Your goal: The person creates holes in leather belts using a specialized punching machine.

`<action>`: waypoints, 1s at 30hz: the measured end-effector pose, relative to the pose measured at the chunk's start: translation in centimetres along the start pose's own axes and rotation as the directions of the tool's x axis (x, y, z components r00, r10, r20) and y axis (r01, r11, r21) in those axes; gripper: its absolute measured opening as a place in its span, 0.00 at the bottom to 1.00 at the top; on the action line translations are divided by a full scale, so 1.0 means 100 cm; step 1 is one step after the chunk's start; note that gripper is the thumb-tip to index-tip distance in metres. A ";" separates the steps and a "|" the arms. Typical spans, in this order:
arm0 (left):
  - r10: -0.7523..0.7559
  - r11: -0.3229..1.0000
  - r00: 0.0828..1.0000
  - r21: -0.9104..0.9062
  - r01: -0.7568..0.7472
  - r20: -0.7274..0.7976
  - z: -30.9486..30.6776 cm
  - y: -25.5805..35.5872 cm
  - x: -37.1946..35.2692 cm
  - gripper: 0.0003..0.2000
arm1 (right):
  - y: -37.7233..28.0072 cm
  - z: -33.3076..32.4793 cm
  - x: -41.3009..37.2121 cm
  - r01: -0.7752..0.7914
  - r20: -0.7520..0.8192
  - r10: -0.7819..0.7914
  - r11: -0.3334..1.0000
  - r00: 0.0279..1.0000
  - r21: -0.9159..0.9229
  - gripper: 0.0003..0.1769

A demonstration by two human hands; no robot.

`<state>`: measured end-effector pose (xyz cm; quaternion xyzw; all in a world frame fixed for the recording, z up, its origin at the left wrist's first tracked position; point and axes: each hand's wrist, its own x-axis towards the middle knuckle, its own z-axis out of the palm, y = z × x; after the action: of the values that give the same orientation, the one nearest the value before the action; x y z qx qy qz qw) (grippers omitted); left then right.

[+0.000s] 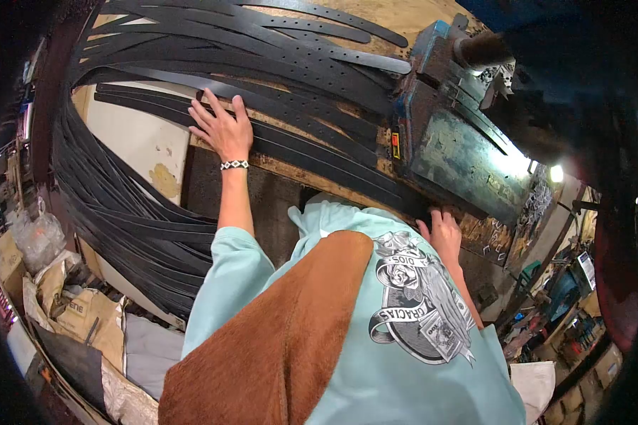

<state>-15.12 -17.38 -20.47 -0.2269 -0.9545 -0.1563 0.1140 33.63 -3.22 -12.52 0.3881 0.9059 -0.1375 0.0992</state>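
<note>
My left hand (223,131), with a black-and-white beaded bracelet at the wrist, lies spread over a row of black leather straps (312,156). Its fingers are stretched out on the leather, not wrapped round it. At the right end of these straps, close to the machine's base, my right hand (444,235) rests with thumb and fingers apart. Its fingertips are by the strap ends; exact contact is hard to make out. Beyond the row lie many more dark straps (262,42), several with punched holes and rounded tips.
A heavy worn metal machine (468,156) with a lit lamp (556,173) stands at the right of the wooden bench (397,15). A thick bundle of straps (120,205) hangs over the bench's left side. Torn paper sacks (92,315) and a clear plastic bag (41,237) sit at lower left.
</note>
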 end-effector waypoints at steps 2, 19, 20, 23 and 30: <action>-0.054 0.996 0.998 -0.068 0.055 0.012 0.005 -0.005 -0.003 0.40 | -0.001 0.001 0.000 0.023 -0.043 -0.023 1.000 0.999 -0.005 0.26; 0.827 0.483 0.506 -0.768 -0.421 0.243 -0.165 0.205 -0.039 0.27 | -0.001 -0.202 0.004 0.054 -0.330 0.044 0.958 0.943 0.283 0.21; 0.865 0.437 0.431 -0.807 -0.398 0.256 -0.161 0.213 -0.035 0.28 | 0.010 -0.201 0.004 0.004 -0.342 0.081 0.970 0.936 0.242 0.22; 0.905 0.387 0.313 -0.861 -0.331 0.287 -0.160 0.240 -0.019 0.29 | 0.049 -0.195 0.008 -0.113 -0.359 0.184 0.971 0.915 0.210 0.24; 0.935 0.332 0.258 -0.861 -0.385 0.244 -0.130 0.290 0.025 0.18 | 0.108 -0.139 0.046 -0.066 -0.540 0.273 0.926 0.796 0.371 0.22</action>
<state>-1.85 3.65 -0.59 -0.7049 -0.5669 -0.2998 -0.3031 37.38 11.51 -2.62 0.5031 0.8165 -0.1536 -0.2378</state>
